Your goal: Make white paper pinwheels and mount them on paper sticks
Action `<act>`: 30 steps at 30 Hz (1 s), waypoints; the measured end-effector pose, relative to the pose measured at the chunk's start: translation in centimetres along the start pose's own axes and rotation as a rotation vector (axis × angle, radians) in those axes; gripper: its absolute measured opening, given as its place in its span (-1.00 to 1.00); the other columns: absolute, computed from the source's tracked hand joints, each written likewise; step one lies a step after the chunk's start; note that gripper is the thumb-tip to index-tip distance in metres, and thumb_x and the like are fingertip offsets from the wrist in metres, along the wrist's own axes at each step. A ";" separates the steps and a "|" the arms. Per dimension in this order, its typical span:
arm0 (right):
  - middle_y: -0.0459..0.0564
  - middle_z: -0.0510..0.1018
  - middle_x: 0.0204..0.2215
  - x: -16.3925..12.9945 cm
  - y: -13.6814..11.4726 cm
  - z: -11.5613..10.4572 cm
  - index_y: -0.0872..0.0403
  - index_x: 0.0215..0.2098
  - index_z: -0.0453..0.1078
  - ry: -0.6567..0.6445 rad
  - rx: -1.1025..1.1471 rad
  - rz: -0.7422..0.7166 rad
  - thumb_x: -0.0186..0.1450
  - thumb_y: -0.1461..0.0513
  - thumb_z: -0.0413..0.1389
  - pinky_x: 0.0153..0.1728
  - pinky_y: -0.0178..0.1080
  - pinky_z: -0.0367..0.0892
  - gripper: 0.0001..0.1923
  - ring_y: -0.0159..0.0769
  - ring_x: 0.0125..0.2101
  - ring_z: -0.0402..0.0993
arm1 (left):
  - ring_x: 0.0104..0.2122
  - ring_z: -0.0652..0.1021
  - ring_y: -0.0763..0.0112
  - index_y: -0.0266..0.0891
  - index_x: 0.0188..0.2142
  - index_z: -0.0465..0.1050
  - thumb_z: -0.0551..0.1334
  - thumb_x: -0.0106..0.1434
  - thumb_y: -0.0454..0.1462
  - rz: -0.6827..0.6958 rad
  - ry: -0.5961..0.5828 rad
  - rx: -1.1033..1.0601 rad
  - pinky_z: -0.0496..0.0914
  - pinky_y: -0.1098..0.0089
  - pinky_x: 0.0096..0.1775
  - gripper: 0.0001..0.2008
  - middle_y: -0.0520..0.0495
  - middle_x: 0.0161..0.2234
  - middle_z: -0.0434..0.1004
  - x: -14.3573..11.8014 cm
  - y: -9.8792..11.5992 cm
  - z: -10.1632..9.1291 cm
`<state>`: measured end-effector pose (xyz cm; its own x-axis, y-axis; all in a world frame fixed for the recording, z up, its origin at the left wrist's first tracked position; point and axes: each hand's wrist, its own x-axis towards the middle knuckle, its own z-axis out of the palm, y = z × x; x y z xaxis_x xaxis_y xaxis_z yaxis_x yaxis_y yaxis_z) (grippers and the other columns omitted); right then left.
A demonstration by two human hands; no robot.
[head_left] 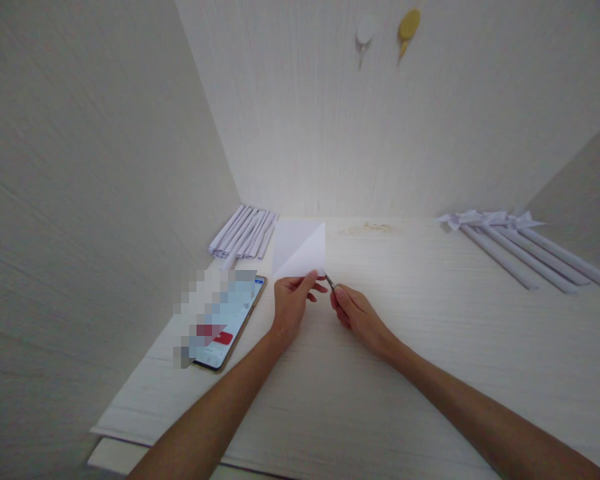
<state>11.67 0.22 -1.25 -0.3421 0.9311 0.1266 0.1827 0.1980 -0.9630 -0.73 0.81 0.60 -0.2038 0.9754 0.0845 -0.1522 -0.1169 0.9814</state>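
A square white sheet of paper (298, 248) with a diagonal crease stands or lies at the middle of the white surface. My left hand (294, 300) grips its lower edge, thumb on the paper and the other fingers partly spread below. In my right hand (357, 312), closed fingers hold a slim metal tool (329, 281) whose tip is at the paper's lower right corner. Most of the tool is hidden in the hand, so its exact kind does not show.
A phone (233, 327) with a lit, partly blurred screen lies left of my left forearm. Several rolled paper tubes (245, 231) are stacked at the back left. Longer paper tubes (530, 257) with crumpled ends lie at the right. Two hooks (409, 27) hang on the back wall.
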 end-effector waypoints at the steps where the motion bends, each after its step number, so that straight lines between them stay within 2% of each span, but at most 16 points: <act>1: -0.22 0.07 -0.75 0.0 0.0 0.0 0.07 -0.59 0.09 0.000 -0.001 0.000 0.25 0.01 -0.25 -0.71 -0.40 -0.08 -0.61 -0.50 -0.73 -0.03 | -0.62 0.45 0.48 -0.37 -0.57 0.47 0.21 -0.03 -0.18 -0.004 -0.001 -0.002 0.21 0.52 -0.64 -0.76 -0.13 -0.54 0.51 0.0 0.0 0.0; 30: -0.22 0.07 -0.75 0.0 -0.6 0.0 0.06 -0.61 0.07 0.000 -0.046 0.006 0.23 -0.01 -0.26 -0.69 -0.38 -0.06 -0.59 -0.48 -0.72 -0.01 | -0.70 0.38 0.54 -0.36 -0.60 0.45 0.21 -0.04 -0.20 -0.008 -0.039 -0.004 0.16 0.49 -0.65 -0.78 -0.08 -0.60 0.48 -0.1 -0.1 0.0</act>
<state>11.58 0.06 -0.66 -0.3404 0.9325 0.1206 0.2266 0.2059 -0.9520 -0.67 0.77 0.45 -0.1649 0.9828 0.0836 -0.1570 -0.1098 0.9815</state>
